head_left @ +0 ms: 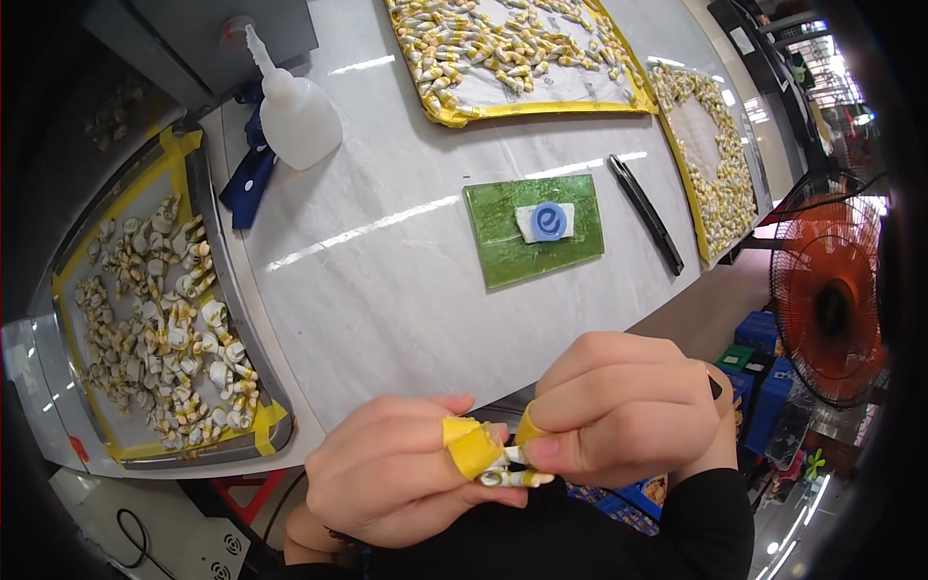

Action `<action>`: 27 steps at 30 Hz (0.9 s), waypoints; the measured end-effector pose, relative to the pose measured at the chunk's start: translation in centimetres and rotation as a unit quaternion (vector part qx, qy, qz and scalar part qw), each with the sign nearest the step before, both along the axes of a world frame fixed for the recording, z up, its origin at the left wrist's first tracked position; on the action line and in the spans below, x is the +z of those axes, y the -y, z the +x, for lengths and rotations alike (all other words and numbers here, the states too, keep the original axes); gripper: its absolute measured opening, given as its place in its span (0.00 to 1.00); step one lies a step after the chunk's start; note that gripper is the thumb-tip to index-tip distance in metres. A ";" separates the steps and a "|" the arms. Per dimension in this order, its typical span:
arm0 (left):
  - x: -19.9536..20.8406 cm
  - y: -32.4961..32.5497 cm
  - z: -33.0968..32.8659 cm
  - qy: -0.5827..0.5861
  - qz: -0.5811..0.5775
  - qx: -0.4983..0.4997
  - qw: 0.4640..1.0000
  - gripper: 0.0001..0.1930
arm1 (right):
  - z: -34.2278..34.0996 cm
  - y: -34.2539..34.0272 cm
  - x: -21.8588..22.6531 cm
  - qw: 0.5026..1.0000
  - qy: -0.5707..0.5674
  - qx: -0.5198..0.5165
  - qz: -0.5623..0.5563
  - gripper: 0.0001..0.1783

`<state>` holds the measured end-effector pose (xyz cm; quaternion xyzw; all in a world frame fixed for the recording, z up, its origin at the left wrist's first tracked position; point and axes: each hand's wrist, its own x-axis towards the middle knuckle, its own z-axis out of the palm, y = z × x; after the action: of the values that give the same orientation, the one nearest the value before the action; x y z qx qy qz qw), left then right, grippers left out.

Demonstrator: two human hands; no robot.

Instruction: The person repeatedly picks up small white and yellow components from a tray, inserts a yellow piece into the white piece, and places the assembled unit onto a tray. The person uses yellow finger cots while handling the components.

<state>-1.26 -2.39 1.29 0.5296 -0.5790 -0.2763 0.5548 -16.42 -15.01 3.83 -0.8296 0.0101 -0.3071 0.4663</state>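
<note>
Below the white table's near edge, a small white-and-yellow part is pinched between the left hand and right hand, whose fingertips are capped in yellow tape. Fingers of both hands are closed on it. Similar parts are heaped in a tray at the left.

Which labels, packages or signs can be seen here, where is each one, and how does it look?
Round blue sticker: on a white patch in the middle of the green mat, table centre.
Squeeze bottle: translucent white with a thin nozzle, at the table's far left; no label visible.
No screens in view.
</note>
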 end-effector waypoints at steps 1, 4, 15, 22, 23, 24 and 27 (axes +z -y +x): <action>-0.1 -0.1 -0.1 -0.005 -0.006 0.009 1.000 0.20 | 0.1 0.1 0.1 1.000 0.000 0.010 0.001 0.05; -0.5 -0.5 -0.3 -0.030 -0.023 0.030 0.999 0.18 | 0.2 0.4 0.4 0.999 -0.006 0.031 0.009 0.04; 0.3 -0.3 -0.2 -0.056 -0.018 0.020 0.998 0.16 | 0.1 0.2 1.1 0.999 -0.012 0.035 0.016 0.05; 0.5 0.4 -0.4 -0.017 0.004 0.052 0.998 0.17 | -0.2 -0.4 0.6 0.998 -0.011 -0.029 -0.046 0.06; 0.1 0.0 -0.7 -0.029 -0.013 0.071 0.997 0.17 | -0.1 -0.5 0.5 0.998 -0.013 -0.031 -0.049 0.06; -0.2 -0.3 -0.8 -0.040 -0.030 0.091 0.995 0.17 | -0.1 -0.5 0.5 0.999 -0.015 -0.024 -0.042 0.06; -0.4 0.0 0.1 -0.193 0.043 -0.032 0.980 0.17 | -0.3 0.0 0.7 0.998 -0.023 -0.014 0.051 0.07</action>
<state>-1.13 -2.43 0.91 0.4708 -0.4649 -0.4158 0.6240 -16.70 -14.96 4.55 -0.8114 0.0483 -0.2936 0.5032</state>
